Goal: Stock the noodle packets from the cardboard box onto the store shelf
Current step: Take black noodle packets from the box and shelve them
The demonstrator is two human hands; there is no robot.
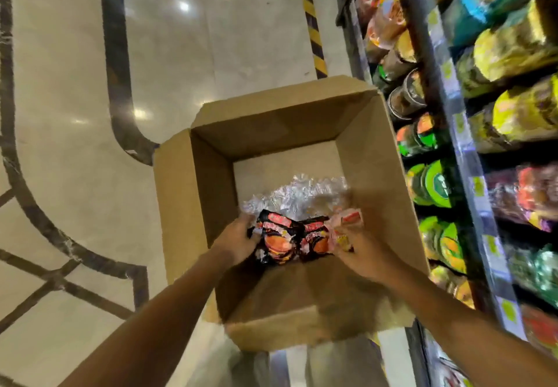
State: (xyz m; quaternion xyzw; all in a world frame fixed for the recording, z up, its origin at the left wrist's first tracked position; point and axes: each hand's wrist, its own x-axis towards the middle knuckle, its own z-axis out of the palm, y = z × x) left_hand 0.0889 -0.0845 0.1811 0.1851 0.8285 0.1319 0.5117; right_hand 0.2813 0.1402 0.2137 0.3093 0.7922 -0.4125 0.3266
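Two hands reached into the open cardboard box [208, 193] beside the store shelf [465, 151]: the left hand [238, 240] and right hand [360, 249] each curled round black-and-red noodle packets [290, 240], near the box's front wall, over crumpled clear plastic [297, 195].

floor [75, 175]: pale, glossy, dark curved inlay | hazard tape [312, 21]: yellow-black strip beside the shelving; possibly a step edge
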